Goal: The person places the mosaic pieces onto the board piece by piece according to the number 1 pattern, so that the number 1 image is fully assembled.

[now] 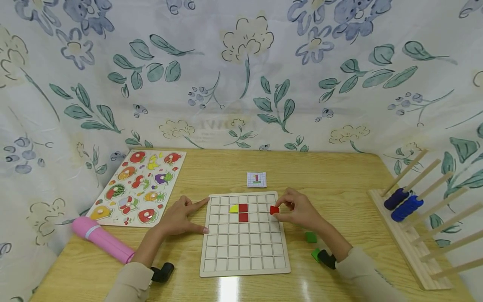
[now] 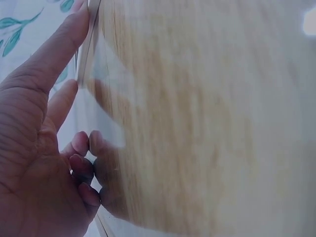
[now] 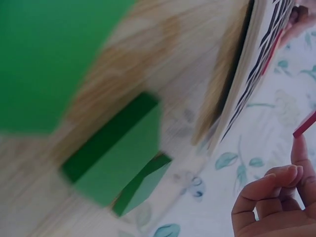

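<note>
My right hand (image 1: pixel 299 212) pinches a red square tile (image 1: pixel 274 210) between thumb and index finger, above the right side of a wooden grid board (image 1: pixel 222 252). In the right wrist view that tile shows edge-on at the right border. On the board's upper part lie a yellow tile (image 1: pixel 234 208) and two red tiles (image 1: pixel 243 217), one red below the other. My left hand (image 1: pixel 177 216) rests at the board's left edge, index finger and thumb stretched out against it. Its other fingers are bent onto the table, as the left wrist view shows.
Green tiles (image 1: pixel 311 237) lie right of the board, under my right forearm. Behind the board is a small printed grid card (image 1: pixel 256 179). A fruit puzzle board (image 1: pixel 124 176) and a pink cylinder (image 1: pixel 109 244) lie left. At right stands a wooden peg rack (image 1: pixel 411 247) with blue beads.
</note>
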Demonstrator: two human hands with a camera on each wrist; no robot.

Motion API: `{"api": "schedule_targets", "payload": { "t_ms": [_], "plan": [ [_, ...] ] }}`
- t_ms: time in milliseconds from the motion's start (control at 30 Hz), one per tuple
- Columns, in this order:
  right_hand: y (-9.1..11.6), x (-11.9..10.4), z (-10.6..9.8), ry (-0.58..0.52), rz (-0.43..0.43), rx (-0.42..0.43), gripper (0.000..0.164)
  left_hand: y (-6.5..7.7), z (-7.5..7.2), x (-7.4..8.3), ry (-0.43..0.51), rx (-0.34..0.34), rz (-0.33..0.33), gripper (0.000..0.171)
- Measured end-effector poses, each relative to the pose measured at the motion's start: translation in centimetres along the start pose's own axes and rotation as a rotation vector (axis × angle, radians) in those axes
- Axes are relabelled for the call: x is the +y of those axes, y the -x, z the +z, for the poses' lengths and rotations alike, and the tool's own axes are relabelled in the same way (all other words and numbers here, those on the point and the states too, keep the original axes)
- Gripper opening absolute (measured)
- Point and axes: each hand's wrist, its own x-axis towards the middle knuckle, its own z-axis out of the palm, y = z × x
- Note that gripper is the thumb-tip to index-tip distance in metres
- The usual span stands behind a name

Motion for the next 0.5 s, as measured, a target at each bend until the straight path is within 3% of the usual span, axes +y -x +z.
{"api": "schedule_targets", "payload": {
  "t_ms": [500],
  "plan": [
    [-1.2,-1.7,2.9,0.105,-0.121,-0.089,0.015,-0.1,0.1,-0.2,-0.010,-0.001,-0.013,0.097]
  ]
}}
